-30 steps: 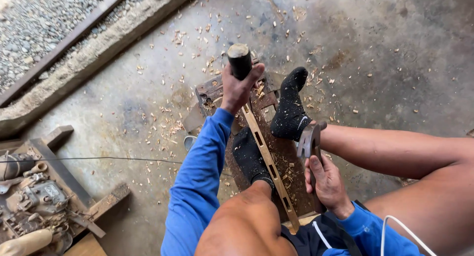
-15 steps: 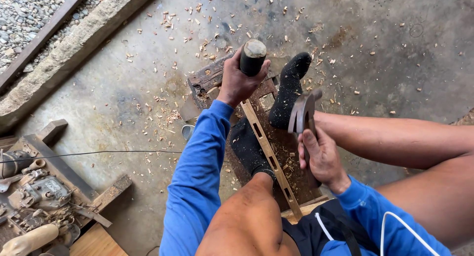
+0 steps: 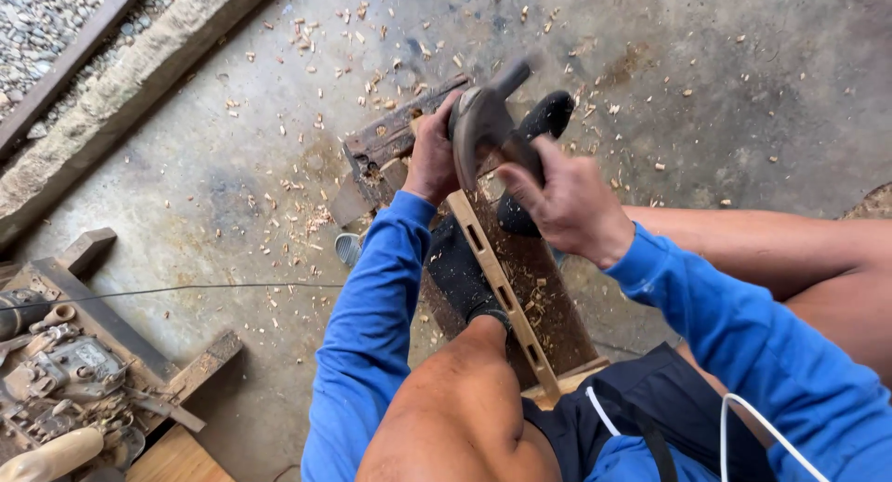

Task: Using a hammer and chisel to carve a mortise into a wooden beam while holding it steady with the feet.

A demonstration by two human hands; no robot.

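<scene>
Fingers (image 3: pixel 534 171) of rt hand (image 3: pixel 567 203) grip hammer (image 3: pixel 483 120).

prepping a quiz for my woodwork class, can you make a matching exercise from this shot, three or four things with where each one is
Things:
1. hammer
2. slotted wooden strip
3. wood chips
4. tool tray

Places:
a. scattered over the concrete floor
b. lower left corner
c. in the right hand
d. on the dark board, between the socked feet

Pairs: 1-c, 2-d, 3-a, 4-b
</scene>
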